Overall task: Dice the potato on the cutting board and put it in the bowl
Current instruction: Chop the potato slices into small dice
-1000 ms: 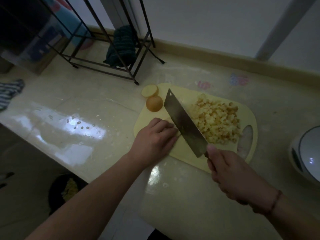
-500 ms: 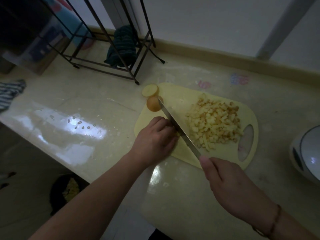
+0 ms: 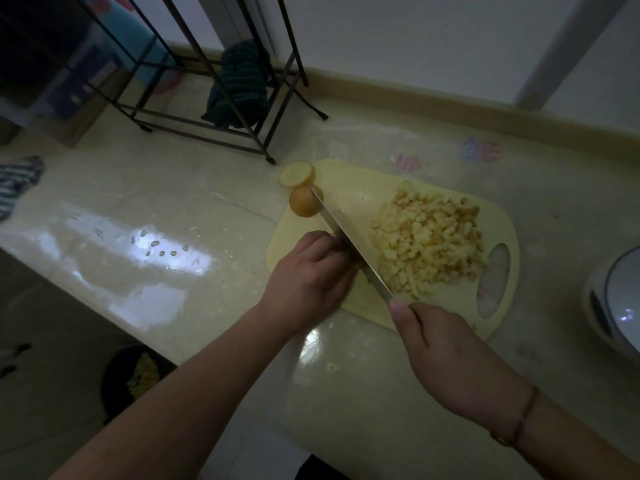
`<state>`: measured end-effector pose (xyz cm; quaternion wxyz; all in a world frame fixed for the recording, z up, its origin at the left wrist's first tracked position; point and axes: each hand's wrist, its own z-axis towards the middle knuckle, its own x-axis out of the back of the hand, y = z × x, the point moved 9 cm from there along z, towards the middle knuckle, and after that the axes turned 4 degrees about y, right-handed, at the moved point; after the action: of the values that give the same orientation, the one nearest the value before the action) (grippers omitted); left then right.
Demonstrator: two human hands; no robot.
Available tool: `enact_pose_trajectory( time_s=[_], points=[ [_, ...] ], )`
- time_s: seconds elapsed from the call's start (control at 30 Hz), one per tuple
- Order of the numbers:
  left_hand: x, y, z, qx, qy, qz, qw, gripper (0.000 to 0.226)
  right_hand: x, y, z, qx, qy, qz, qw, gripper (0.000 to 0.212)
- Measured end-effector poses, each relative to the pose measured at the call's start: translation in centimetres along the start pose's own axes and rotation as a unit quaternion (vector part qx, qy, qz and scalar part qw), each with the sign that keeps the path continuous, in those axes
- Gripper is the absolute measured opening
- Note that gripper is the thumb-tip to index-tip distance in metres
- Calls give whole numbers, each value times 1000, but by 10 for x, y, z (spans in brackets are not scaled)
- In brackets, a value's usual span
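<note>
Centre of the frame: we see the left hand curled over a piece of potato on the yellow cutting board; the piece itself is hidden under the fingers. The right hand, lower right, is clenched around the handle of a cleaver, whose blade stands on edge and runs from just beside the left fingers up toward the board's upper left corner.

The pile of diced potato lies to the right of the blade. Two uncut ends, a skin-side piece and a flat slice, sit at the board's upper left edge. The bowl shows only partly at the right edge of the frame, on the bench.

Risks, as we judge them:
- The blade stands against the left knuckles, so a fingertip slipping out from the curl could be cut.
- The bench looks wet and glossy, and the near edge of the board seems to overhang the bench front; a hard chop could shift it.
- The light is dim, which hides the cut line.
- The slice partly overhangs the board's edge and could be knocked onto the bench.
- Dice may spill during the later transfer, since the bowl stands apart from the board.
</note>
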<state>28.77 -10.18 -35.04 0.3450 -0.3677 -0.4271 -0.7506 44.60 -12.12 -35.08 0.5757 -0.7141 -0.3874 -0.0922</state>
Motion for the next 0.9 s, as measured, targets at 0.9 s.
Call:
enact_pose_trajectory(
  time_s=[0.9],
  points=[
    [5,-3,-6,2,5,4,1000,22,6,8,-29,30,2,-2,1000,52]
  ],
)
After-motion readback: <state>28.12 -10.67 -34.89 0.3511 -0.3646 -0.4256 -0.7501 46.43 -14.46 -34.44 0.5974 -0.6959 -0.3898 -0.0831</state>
